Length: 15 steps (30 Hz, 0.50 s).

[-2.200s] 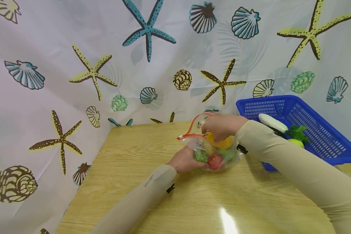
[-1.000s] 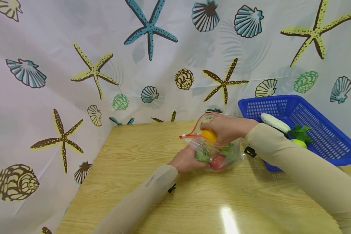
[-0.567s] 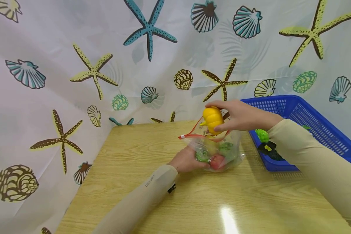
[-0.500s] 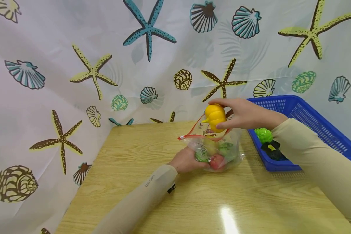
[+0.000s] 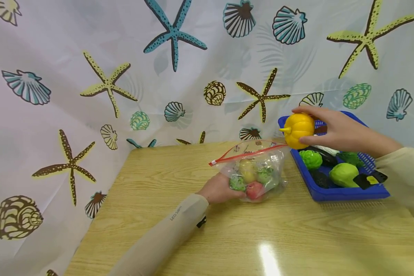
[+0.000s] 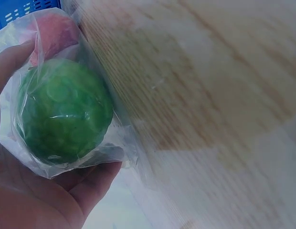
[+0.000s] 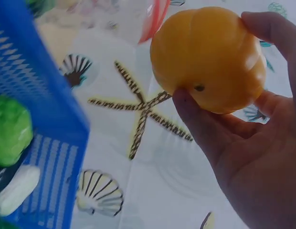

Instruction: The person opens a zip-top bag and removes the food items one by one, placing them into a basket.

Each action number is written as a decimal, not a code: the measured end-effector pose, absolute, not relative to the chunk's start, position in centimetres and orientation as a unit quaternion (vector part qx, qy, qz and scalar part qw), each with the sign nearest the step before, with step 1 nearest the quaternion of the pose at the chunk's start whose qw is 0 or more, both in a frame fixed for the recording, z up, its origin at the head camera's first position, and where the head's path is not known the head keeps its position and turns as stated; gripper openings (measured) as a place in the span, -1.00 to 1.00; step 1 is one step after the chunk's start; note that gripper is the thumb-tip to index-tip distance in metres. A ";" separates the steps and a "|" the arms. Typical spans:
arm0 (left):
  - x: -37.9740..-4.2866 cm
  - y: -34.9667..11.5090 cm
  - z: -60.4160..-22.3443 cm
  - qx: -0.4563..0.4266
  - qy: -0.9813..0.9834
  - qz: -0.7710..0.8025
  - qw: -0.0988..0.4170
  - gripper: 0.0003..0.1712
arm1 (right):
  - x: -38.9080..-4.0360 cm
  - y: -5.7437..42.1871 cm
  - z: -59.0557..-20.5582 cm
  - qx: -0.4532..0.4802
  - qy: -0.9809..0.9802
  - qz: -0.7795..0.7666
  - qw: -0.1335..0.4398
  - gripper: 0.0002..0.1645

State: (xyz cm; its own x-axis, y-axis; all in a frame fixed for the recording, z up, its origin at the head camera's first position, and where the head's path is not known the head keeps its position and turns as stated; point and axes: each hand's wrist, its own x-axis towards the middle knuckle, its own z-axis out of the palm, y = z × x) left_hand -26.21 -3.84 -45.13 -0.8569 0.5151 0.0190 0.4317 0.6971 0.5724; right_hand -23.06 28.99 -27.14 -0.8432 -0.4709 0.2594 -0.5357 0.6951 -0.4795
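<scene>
My right hand (image 5: 341,128) grips a yellow toy pumpkin (image 5: 299,130) in the air, over the near-left part of the blue basket. In the right wrist view, fingers and thumb wrap the pumpkin (image 7: 207,59) from one side. My left hand (image 5: 220,188) holds the left side of a clear zip bag (image 5: 277,168) with a red seal strip, standing on the table. Inside the bag are a red fruit (image 5: 255,190), a yellowish piece (image 5: 248,171) and green leafy pieces (image 5: 265,174). The left wrist view shows a round green vegetable (image 6: 64,112) through the plastic, beside my fingers.
The blue basket (image 5: 352,193) at the right holds a green cabbage-like piece (image 5: 311,159), a light green vegetable (image 5: 345,174), dark pieces and a white one. A wooden table (image 5: 165,165) lies beneath, with a patterned curtain (image 5: 193,96) behind.
My right hand has come up out of the bag with the pumpkin and moved right to the basket. The bag's mouth has narrowed. My left hand stays where it was.
</scene>
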 end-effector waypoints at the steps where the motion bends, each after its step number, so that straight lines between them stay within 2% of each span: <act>1: -26.2 -3.8 -45.2 0.260 0.918 0.291 0.070 0.24 | -22.9 29.6 -27.5 0.269 -0.924 0.266 0.060 -0.14; 5: -26.2 -3.7 -45.2 0.261 0.920 0.285 0.068 0.24 | -22.2 31.9 -29.1 0.255 -0.938 0.230 0.047 -0.12; 15: -26.3 -3.7 -45.2 0.262 0.918 0.289 0.066 0.25 | -20.6 36.5 -32.9 0.189 -0.969 0.152 -0.043 -0.13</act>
State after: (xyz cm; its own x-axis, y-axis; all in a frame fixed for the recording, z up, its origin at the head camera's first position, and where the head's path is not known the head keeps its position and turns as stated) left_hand -26.31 -3.74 -45.15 -0.8538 0.5197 0.0299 0.4431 0.6954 0.5657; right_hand -20.55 36.46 -32.85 -0.9247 -0.3799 -0.0260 -0.3536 0.8821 -0.3111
